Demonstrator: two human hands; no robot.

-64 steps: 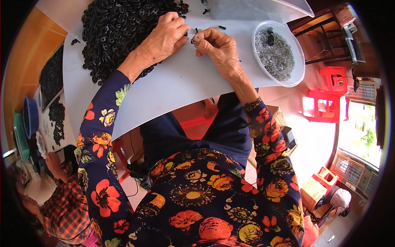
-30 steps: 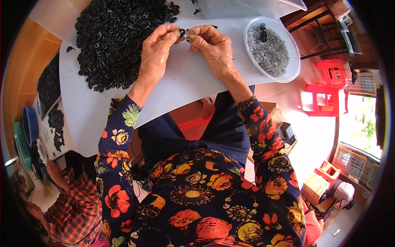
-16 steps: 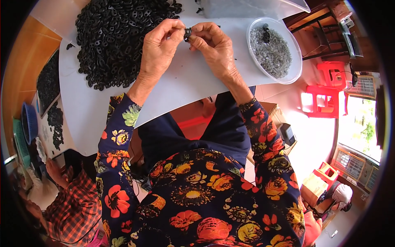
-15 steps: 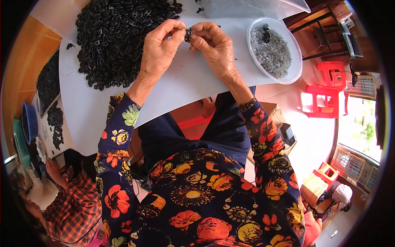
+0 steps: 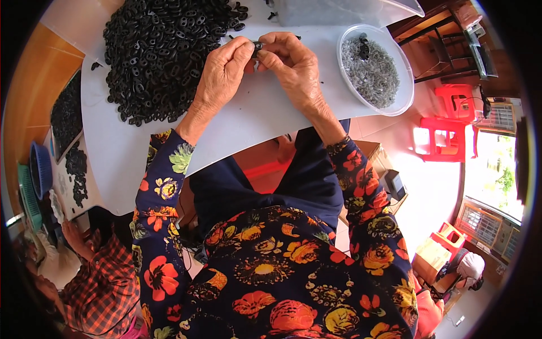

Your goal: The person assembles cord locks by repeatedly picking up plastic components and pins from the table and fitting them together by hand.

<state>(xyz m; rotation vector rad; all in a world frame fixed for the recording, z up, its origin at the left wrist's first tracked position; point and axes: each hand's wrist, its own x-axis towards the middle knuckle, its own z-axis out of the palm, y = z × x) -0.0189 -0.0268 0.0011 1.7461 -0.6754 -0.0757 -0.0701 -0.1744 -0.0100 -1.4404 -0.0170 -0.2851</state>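
Note:
In front of me, above the white tabletop (image 5: 248, 118), both hands meet fingertip to fingertip at a small black plastic piece (image 5: 257, 48). My left hand (image 5: 219, 73) pinches its left side, thumb against forefinger. On the other side, the thumb and curled fingers of my right hand (image 5: 294, 66) grip it too. Fingers hide most of the piece. A large heap of black oval two-hole pieces (image 5: 155, 59) lies just left of my left hand. Right of my right hand stands a clear round tub (image 5: 411, 85) of small transparent pieces (image 5: 372, 82), with a few black ones (image 5: 363, 47) on top.
A clear plastic bin (image 5: 344, 12) stands at the table's far side. At left, a lower surface holds more black pieces (image 5: 75, 169), beside a blue basket (image 5: 40, 168) and a person in a checked shirt (image 5: 107, 288). Red stools (image 5: 440, 148) stand at right.
My left fingertips have come down slightly and closed further over the black piece, which now shows less. My right hand has hardly moved.

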